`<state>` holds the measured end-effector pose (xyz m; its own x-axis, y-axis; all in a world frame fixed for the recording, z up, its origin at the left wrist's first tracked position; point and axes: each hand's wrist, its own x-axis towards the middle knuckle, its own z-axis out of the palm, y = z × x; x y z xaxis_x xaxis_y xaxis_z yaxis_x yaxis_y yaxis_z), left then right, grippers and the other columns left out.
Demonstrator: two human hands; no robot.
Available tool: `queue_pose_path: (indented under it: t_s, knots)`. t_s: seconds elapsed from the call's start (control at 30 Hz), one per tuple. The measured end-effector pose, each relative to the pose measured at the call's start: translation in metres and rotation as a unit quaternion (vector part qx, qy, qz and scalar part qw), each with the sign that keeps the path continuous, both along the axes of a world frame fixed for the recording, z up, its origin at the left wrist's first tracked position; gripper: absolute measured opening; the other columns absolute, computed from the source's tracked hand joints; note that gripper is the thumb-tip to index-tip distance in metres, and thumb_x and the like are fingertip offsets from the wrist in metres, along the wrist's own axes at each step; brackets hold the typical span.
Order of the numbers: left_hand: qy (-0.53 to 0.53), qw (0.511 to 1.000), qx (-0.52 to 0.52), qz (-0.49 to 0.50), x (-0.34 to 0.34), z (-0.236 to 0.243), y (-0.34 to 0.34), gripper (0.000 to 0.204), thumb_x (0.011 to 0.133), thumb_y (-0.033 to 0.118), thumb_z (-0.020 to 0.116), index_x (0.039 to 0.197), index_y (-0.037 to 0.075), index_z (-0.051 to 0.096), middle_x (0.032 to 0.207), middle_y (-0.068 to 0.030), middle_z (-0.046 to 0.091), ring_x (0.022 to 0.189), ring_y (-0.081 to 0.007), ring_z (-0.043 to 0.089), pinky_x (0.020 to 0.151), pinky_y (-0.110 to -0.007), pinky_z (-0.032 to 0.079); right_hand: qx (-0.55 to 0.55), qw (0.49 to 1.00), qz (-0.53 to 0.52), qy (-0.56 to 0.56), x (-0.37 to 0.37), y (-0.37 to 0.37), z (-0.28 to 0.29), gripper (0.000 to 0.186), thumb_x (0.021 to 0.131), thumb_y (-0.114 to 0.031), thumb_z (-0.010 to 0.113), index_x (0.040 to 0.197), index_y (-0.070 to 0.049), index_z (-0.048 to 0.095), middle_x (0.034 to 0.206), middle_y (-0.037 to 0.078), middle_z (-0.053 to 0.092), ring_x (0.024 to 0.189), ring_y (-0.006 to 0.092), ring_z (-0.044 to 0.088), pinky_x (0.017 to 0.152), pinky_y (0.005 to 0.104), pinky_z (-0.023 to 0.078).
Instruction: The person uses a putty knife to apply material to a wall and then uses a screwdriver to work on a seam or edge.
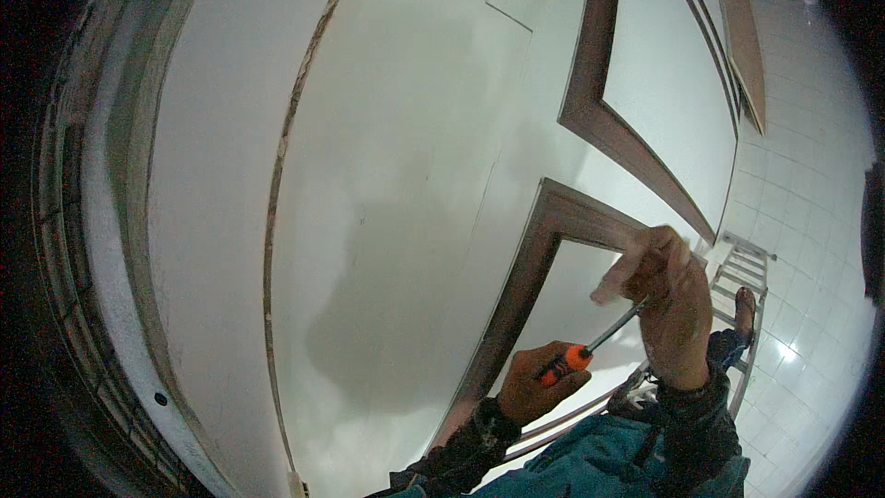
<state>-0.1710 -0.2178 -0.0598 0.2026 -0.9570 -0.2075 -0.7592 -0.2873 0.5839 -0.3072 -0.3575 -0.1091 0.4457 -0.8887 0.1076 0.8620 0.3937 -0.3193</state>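
My left hand (546, 382) is closed around the orange and black handle of a screwdriver (576, 360). The metal shaft slants up and to the right, and its tip meets my right hand (671, 300). The fingers of that hand are curled and partly blurred. Whatever they pinch at the screwdriver's tip is hidden or too small to make out. Both hands are in front of a brown-framed white panel (525, 277), near its upper right corner.
A second brown frame (636, 152) stands above and to the right. A pale wall (406, 157) with a rough crack fills the left. Lower right, a metal ladder (742, 267) stands over white floor tiles (797, 314), with a foot (745, 304) on it. A brown board (742, 46) leans at upper right.
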Motion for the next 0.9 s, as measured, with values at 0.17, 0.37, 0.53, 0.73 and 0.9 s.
queue_pose_path:
  t_s: [0.17, 0.37, 0.53, 0.73, 0.9]
  knots:
    - [-0.009, 0.999, 0.043, 0.009, 0.004, -0.001, 0.009, 0.035, 0.079, 0.028, 0.072, 0.1, 0.002, 0.063, 0.066, -0.0063, 0.058, 0.057, -0.0105, 0.05, 0.056, -0.026, 0.043, 0.167, 0.984, 0.005, -0.068, 0.005, 0.01, 0.018, 0.047, 0.097, -0.05, 0.032, 0.063, -0.019, 0.032, 0.046, -0.006, 0.021, 0.034, 0.0076, 0.019, 0.031, 0.0248, 0.02]
    - [-0.053, 0.998, 0.02, 0.015, 0.001, 0.014, 0.015, 0.033, 0.082, 0.027, 0.069, 0.102, 0.002, 0.063, 0.067, -0.0077, 0.06, 0.058, -0.0138, 0.055, 0.057, -0.028, 0.046, 0.152, 0.983, 0.027, -0.1, 0.024, 0.008, 0.025, 0.046, 0.095, -0.052, 0.038, 0.063, -0.019, 0.031, 0.046, -0.007, 0.02, 0.032, 0.007, 0.016, 0.029, 0.0251, 0.015]
    - [0.098, 0.982, -0.016, 0.163, 0.027, 0.005, 0.004, 0.031, 0.089, 0.03, 0.06, 0.105, 0.004, 0.055, 0.073, -0.0056, 0.06, 0.057, -0.0114, 0.054, 0.051, -0.027, 0.044, -0.12, 0.992, -0.004, 0.044, 0.058, 0.003, 0.021, 0.048, 0.089, -0.052, 0.051, 0.111, -0.009, 0.051, 0.09, 0.007, 0.057, 0.08, 0.0156, 0.059, 0.069, 0.0298, 0.051]
    - [0.274, 0.905, -0.255, 0.201, 0.019, 0.026, -0.042, 0.018, 0.097, 0.018, 0.044, 0.11, 0.005, 0.043, 0.108, -0.0106, 0.053, 0.093, -0.015, 0.054, 0.077, -0.03, 0.049, -0.292, 0.944, 0.031, 0.151, 0.07, 0.018, 0.038, 0.046, 0.094, -0.023, 0.051, 0.133, -0.004, 0.034, 0.113, 0.018, 0.054, 0.104, 0.0254, 0.056, 0.09, 0.0368, 0.044]
    - [0.093, 0.923, -0.348, 0.132, 0.042, 0.06, -0.036, 0.055, 0.087, 0.022, 0.064, 0.127, 0.006, 0.031, 0.116, -0.0143, 0.05, 0.094, -0.0198, 0.058, 0.07, -0.03, 0.053, -0.327, 0.932, 0.076, 0.136, 0.096, 0.0, 0.08, 0.054, 0.094, -0.019, 0.048, 0.139, -0.002, 0.023, 0.093, 0.018, 0.058, 0.084, 0.0284, 0.062, 0.076, 0.037, 0.049]
